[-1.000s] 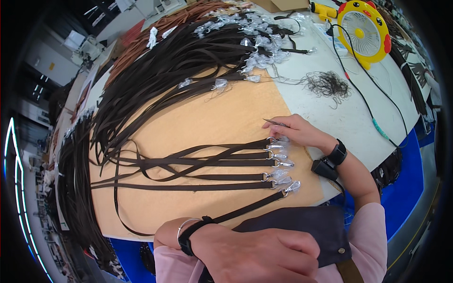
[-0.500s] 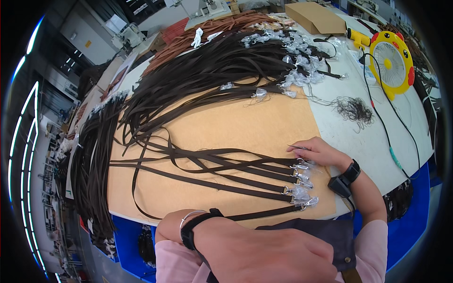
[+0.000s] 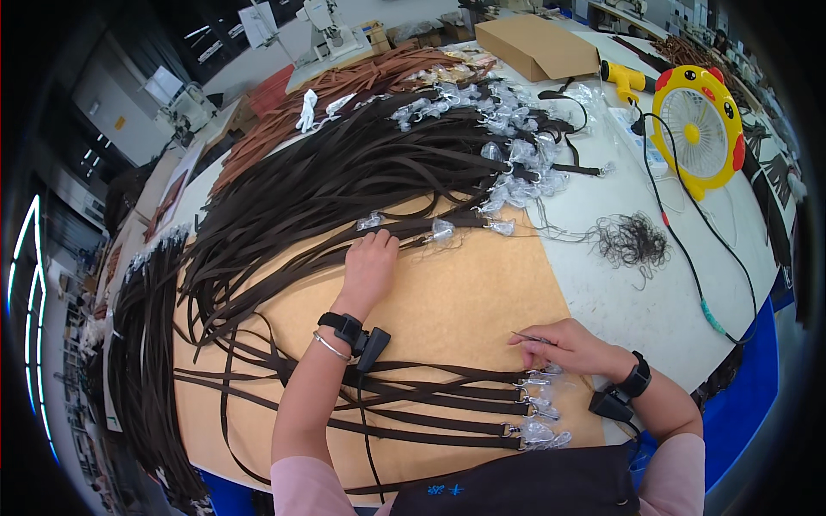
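My left hand point(image 3: 370, 267) reaches over the front edge of the big pile of dark straps point(image 3: 344, 172). Its fingers are bent and closed on a dark strap point(image 3: 409, 244) there, beside plastic-wrapped metal ends; the fingertips are partly hidden. My right hand point(image 3: 564, 346) rests low at the right, closed around a thin pointed metal tool point(image 3: 532, 337) whose tip points left. Just below that hand, several separate dark straps point(image 3: 447, 396) lie side by side, their metal snap hooks point(image 3: 520, 408) wrapped in clear plastic point(image 3: 542, 434).
Tan board point(image 3: 482, 301) covers the table's middle. A tangle of dark threads point(image 3: 632, 245) lies right, near a yellow fan point(image 3: 697, 129) with its cable point(image 3: 667, 219). A cardboard box point(image 3: 538, 47), brown strips point(image 3: 370, 73) and white gloves point(image 3: 307, 110) are at the back. More dark straps point(image 3: 155, 361) hang at left.
My left hand has moved from close in front of my body out to the strap pile. My right hand keeps the tool beside the hooks. The whole view has shifted.
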A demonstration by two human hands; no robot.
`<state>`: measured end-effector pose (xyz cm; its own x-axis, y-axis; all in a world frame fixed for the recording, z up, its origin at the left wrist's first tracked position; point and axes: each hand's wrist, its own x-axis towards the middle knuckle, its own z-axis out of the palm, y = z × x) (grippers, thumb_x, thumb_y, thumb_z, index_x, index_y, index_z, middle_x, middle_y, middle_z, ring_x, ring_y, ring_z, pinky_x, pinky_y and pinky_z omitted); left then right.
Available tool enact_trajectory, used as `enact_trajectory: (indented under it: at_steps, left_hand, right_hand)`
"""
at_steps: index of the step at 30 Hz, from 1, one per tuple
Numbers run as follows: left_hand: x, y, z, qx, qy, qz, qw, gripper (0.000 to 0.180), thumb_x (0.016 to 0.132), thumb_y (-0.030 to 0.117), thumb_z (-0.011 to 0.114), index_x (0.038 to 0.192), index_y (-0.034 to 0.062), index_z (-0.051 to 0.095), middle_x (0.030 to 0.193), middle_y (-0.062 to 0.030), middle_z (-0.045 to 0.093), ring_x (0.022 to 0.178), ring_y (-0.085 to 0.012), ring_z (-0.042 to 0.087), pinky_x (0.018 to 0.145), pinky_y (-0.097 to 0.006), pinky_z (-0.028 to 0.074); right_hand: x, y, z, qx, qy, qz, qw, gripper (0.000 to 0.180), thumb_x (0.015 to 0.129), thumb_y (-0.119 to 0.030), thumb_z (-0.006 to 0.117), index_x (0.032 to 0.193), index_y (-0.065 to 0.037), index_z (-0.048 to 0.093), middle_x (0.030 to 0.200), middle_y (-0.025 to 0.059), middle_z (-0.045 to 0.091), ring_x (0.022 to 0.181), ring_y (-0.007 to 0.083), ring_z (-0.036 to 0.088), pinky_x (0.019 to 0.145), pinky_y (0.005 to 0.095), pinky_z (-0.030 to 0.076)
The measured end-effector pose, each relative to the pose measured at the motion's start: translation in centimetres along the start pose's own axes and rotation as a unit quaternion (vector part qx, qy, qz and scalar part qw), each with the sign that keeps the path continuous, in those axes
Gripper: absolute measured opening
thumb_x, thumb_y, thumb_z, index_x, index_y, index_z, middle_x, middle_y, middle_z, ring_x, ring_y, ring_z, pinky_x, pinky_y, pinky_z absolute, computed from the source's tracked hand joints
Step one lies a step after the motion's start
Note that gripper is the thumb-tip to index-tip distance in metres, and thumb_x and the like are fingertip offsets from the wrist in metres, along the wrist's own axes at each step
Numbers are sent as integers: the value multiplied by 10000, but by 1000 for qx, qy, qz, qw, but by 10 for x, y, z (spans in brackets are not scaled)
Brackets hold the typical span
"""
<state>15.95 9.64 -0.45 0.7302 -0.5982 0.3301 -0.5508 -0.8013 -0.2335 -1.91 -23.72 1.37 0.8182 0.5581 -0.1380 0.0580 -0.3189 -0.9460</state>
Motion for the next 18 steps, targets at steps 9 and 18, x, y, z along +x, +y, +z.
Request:
enact_trajectory:
  at_steps: [9,18]
  left_hand:
    - [-30,109,-49,-220,44,66,972,209,809,89,741,1006,26,709,849,-69,598,715,-233,592,583,-333,486]
    - [-24,118,-51,-426,-49,-80,900,249,779,154,819,969,22,729,818,-64,629,617,-157,584,565,-288,472]
  right_hand:
    - [8,-11,-16,-76,159,-2,984,269,1020,-182,528,1233,-76,652,716,75,640,605,164,597,591,298,474]
    - [36,-11,-20,-252,206,5,946,305,879,-184,716,1168,-95,681,772,98,674,640,187,621,622,297,483]
